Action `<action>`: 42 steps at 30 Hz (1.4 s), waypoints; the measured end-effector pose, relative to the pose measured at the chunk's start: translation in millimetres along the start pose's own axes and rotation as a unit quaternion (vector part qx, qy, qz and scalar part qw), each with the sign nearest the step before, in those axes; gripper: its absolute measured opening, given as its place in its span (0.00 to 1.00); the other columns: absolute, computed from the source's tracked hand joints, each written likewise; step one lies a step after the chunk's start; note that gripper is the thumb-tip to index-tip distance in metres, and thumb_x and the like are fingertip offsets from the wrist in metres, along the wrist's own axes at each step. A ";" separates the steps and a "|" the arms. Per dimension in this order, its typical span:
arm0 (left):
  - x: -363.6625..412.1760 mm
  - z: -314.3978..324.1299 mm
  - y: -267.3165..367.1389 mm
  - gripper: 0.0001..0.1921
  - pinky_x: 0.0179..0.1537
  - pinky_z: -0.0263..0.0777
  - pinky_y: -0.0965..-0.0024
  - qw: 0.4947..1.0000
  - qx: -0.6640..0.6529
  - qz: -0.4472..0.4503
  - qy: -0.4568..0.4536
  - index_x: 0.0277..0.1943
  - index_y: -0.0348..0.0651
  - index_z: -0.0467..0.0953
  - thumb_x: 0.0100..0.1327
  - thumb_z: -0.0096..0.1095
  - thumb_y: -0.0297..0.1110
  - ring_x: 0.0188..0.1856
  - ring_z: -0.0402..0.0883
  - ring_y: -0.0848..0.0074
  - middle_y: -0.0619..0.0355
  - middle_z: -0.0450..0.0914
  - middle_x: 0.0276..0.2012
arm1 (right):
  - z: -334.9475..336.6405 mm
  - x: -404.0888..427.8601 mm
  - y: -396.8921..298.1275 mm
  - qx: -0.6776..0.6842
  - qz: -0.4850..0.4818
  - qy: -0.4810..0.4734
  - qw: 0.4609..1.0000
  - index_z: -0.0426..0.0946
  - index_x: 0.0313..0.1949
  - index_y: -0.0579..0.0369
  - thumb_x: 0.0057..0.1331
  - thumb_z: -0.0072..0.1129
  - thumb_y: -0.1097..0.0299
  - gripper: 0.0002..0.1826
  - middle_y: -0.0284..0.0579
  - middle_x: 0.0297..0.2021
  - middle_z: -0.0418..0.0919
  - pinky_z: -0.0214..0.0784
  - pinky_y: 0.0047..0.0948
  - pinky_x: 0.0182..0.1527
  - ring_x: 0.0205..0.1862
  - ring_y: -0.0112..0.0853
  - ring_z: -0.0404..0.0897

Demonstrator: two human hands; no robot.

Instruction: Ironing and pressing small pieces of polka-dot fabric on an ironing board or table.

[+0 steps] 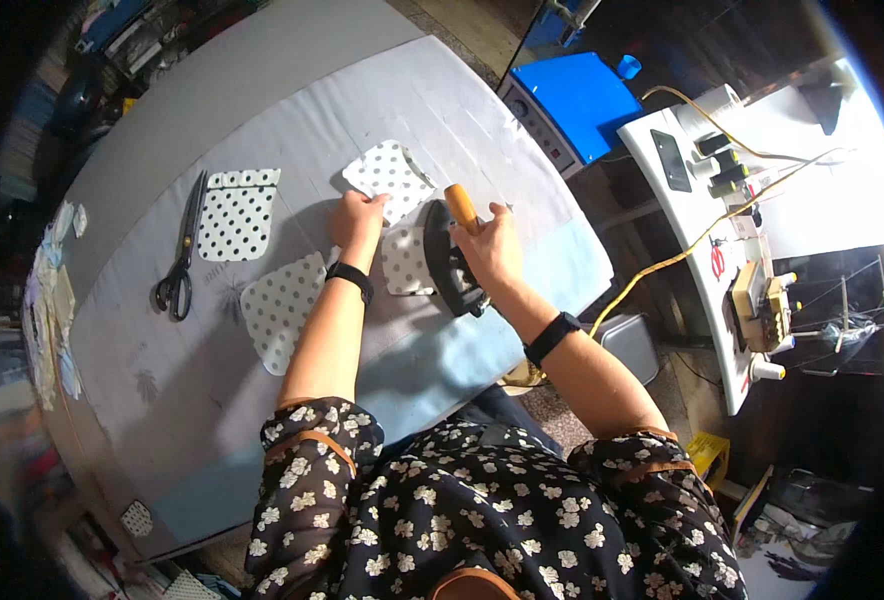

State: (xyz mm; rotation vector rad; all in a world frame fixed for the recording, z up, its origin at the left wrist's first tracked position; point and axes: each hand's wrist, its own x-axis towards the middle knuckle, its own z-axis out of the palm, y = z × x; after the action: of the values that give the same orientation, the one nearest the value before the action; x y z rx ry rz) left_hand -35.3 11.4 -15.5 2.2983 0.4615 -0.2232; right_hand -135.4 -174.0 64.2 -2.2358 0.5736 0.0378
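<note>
My right hand (491, 244) grips the wooden handle (461, 207) of a dark clothes iron (446, 262). The iron rests on the padded table over the right side of a small white polka-dot fabric piece (406, 261). My left hand (357, 219) holds the near left edge of another white polka-dot piece (391, 171), which lies just beyond the iron. A larger piece with paler grey dots (284, 307) is partly hidden under my left forearm. Farther left lies a rounded polka-dot pocket piece (237, 217) with a gathered top band. Black-handled fabric scissors (180, 262) lie beside it.
The ironing table (187, 420) has a grey and light-blue cover. A blue machine box (573, 105) stands past its far right corner. A yellow cord (659, 266) runs to the right, across a white sewing-machine table (701, 300) with thread spools. Fabric scraps (56, 300) hang at the left edge.
</note>
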 end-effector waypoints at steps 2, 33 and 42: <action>-3.1 5.8 6.8 0.22 0.43 0.76 0.53 1.000 0.001 0.009 0.020 0.39 0.39 0.80 0.55 0.73 0.51 0.43 0.84 0.51 0.47 0.86 0.37 | -4.3 3.2 9.3 0.010 -0.013 0.005 1.000 0.61 0.63 0.71 0.60 0.68 0.59 0.40 0.67 0.49 0.76 0.72 0.43 0.55 0.52 0.53 0.79; -247.1 -125.6 -209.2 0.14 0.67 0.59 0.61 0.945 0.009 0.309 -0.110 0.39 0.49 0.85 0.65 0.55 0.17 0.73 0.63 0.57 0.56 0.77 0.64 | 28.5 -170.9 115.6 0.381 0.207 -0.320 0.842 0.73 0.60 0.63 0.75 0.53 0.62 0.21 0.46 0.50 0.84 0.76 0.29 0.47 0.46 0.33 0.84; -213.6 -71.6 -195.5 0.10 0.37 0.77 0.69 0.974 -0.193 0.108 -0.057 0.44 0.35 0.83 0.65 0.66 0.32 0.34 0.86 0.70 0.52 0.87 0.35 | 52.3 -175.8 92.5 0.313 0.191 -0.201 0.908 0.83 0.44 0.63 0.69 0.62 0.62 0.14 0.36 0.20 0.79 0.62 0.20 0.17 0.15 0.23 0.73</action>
State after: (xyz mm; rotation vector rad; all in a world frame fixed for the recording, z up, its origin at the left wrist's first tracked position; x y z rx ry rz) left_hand -307.2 133.1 -31.5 1.9230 0.1752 -0.1411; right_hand -323.1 -120.2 0.4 -1.4131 0.6686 0.4418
